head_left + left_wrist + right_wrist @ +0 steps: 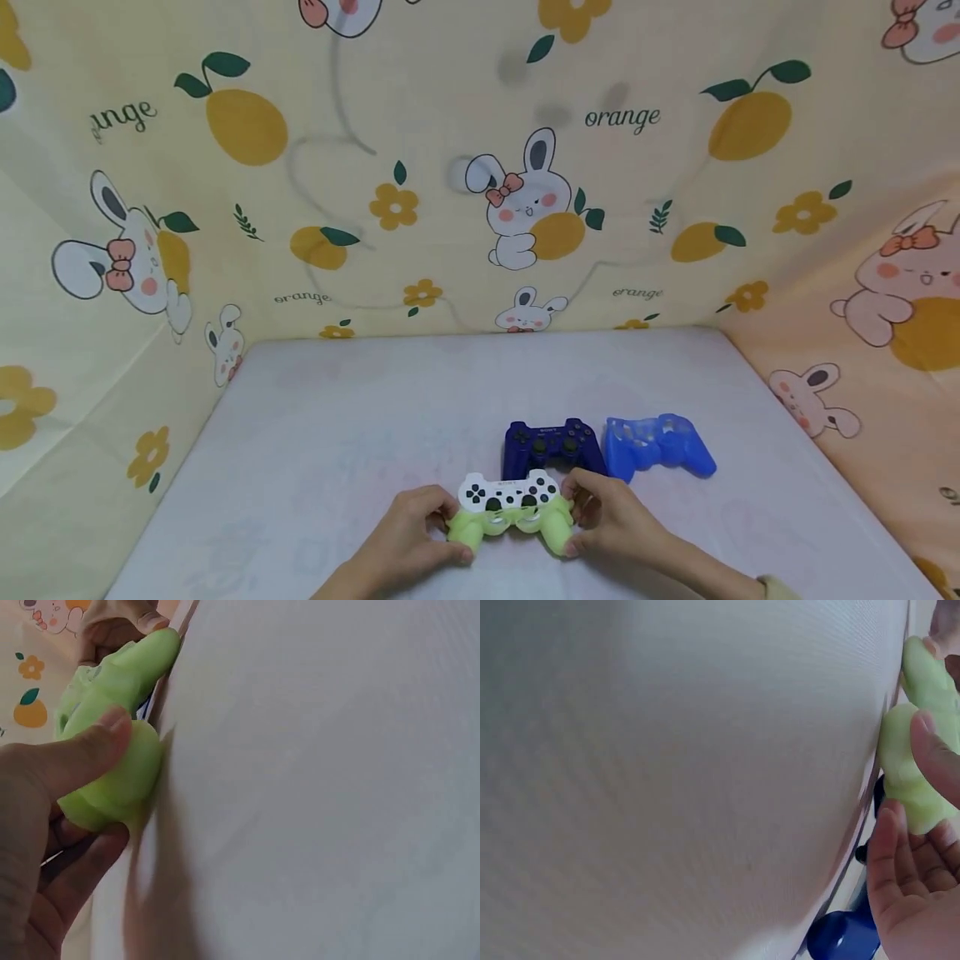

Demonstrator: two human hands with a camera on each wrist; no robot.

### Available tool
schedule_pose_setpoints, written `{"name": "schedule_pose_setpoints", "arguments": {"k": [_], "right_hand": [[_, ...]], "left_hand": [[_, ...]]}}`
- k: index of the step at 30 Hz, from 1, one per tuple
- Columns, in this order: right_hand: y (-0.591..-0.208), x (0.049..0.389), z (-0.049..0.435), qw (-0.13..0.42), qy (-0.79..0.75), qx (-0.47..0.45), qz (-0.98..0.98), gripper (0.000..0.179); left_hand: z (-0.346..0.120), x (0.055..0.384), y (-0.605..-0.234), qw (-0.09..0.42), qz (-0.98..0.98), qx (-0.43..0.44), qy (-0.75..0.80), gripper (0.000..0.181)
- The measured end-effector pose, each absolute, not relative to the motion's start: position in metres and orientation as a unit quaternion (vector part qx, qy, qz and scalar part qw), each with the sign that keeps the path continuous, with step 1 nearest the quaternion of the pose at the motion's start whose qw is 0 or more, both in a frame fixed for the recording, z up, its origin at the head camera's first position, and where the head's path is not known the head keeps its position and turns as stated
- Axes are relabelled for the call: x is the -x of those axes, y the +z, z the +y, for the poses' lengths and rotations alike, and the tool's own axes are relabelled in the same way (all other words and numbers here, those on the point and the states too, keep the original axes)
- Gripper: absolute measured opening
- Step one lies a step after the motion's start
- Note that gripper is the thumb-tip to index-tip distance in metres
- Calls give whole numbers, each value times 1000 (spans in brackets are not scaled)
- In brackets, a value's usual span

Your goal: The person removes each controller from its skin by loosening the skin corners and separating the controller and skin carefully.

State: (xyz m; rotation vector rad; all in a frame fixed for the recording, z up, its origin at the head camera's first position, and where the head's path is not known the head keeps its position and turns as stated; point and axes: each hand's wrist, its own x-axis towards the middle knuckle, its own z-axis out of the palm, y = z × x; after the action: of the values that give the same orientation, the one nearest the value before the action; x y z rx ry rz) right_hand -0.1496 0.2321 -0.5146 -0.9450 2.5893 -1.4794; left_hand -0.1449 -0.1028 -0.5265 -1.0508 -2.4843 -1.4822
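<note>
A white game controller (508, 487) sits partly inside a light green silicone cover (556, 527), which wraps its grips and lower part. The white top face with its buttons and part of the thumbsticks shows above the cover's edge. My left hand (411, 527) holds the left grip, with the thumb at its lower end and fingers at the upper side; the left wrist view shows the thumb pressed on the green cover (105, 690). My right hand (618, 518) holds the right grip the same way. In the right wrist view, its thumb lies on the cover (900, 746).
Just behind the white controller lies a dark blue controller (551, 442), close to my right fingers. A bright blue silicone cover (660, 450) lies beside it on the right. The white tabletop (337, 417) is bordered by patterned cloth walls (420, 100) at back and sides.
</note>
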Motion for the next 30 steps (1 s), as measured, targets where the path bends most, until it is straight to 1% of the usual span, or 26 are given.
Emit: {"name": "schedule_pose_setpoints", "arguments": {"k": [2,6,9,13,16,22,30], "right_hand": [[-513,150,231,11,-472,303,828,53],[-512,151,230,9,-459,303,835,53],[-512,153,229,7,-450,304,840,56],[-512,152,229,20,-450,292,844,59],[-511,150,228,33,-453,275,848,59],[-510,146,229,36,-468,271,840,56],[-511,149,229,33,-470,254,845,56]], "left_hand": [[-103,144,-526,32,-805,345,-482,36],[-103,143,-526,7,-787,336,-517,37],[-104,142,-528,-11,-780,328,-533,43],[-107,143,-531,-19,-786,354,-507,56],[-107,143,-532,-13,-791,378,-480,57],[-105,143,-531,21,-797,398,-453,46],[-102,147,-527,108,-809,428,-389,37]]}}
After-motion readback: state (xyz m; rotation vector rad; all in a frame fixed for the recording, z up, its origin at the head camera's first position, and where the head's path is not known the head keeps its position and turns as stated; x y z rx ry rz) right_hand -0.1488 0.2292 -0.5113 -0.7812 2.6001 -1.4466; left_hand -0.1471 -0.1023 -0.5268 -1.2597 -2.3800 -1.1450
